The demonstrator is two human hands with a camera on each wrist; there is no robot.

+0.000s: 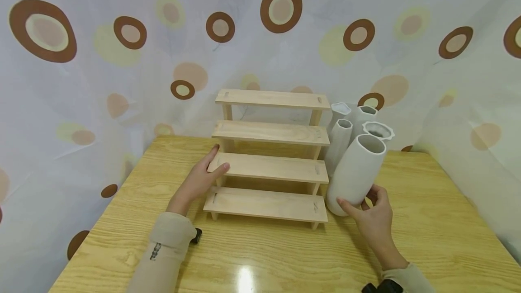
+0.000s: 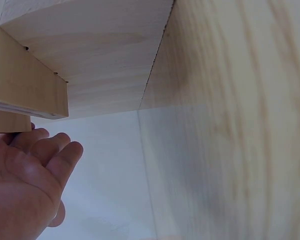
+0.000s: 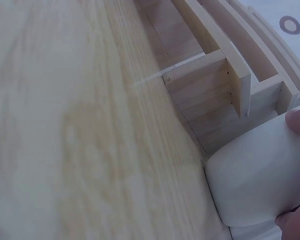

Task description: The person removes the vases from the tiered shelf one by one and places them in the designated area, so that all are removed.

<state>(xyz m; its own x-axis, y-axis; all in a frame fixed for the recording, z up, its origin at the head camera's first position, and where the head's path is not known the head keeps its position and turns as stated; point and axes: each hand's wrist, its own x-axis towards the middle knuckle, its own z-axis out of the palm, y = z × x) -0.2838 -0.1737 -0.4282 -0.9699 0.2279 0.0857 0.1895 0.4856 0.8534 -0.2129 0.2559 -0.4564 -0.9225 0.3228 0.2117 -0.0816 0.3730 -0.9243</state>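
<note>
A stepped wooden display shelf (image 1: 268, 166) with several tiers stands on the table. At its left end my left hand (image 1: 199, 177) grips the second board from the bottom, thumb on top and fingers at the side. Some of these fingers (image 2: 65, 160) appear beside the wooden supports in the left wrist view. My right hand (image 1: 374, 216) holds a smooth white vase (image 1: 356, 173) low down, thumb in front and fingers round the right side. In the right wrist view the vase's rounded base (image 3: 255, 175) is close beside the shelf's end.
Several other white vases cluster behind the held one, among them a slim faceted vase (image 1: 339, 144) and one with a scalloped rim (image 1: 378, 130). The shelf and vases share a wood-grain table (image 1: 439, 220). A white sheet with circle patterns (image 1: 244, 58) hangs behind.
</note>
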